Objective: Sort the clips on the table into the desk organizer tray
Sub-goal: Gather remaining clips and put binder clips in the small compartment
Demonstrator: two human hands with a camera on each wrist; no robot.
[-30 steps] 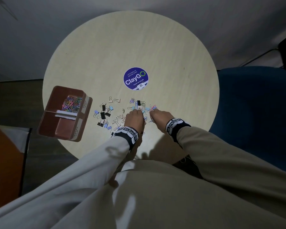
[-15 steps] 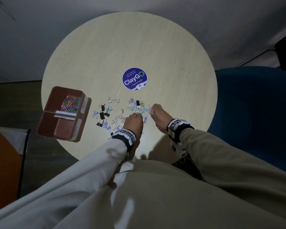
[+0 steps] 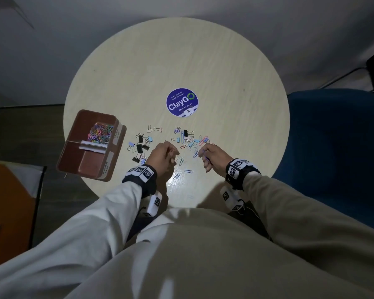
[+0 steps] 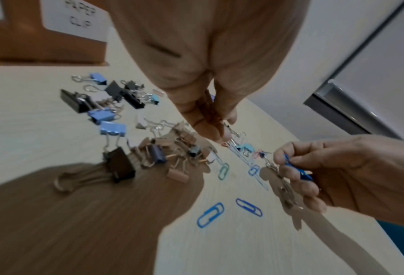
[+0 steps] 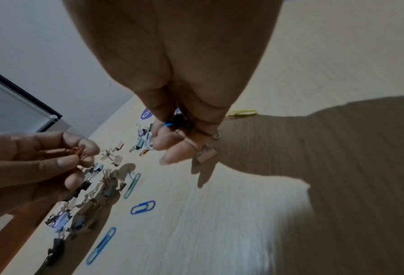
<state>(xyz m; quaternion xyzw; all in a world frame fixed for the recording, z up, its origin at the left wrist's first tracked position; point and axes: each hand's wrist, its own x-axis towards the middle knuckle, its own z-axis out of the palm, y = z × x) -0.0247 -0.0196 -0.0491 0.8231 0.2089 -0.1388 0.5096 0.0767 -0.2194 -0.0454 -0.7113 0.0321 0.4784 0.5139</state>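
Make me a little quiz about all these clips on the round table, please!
1. True or false: the far compartment of the tray already holds coloured paper clips.
2. Which colour is the clip pinched by the right hand? A) red B) blue C) yellow
3. Which word is printed biggest on the round purple sticker?

Key: 1 true; 2 B; 3 ClayGo.
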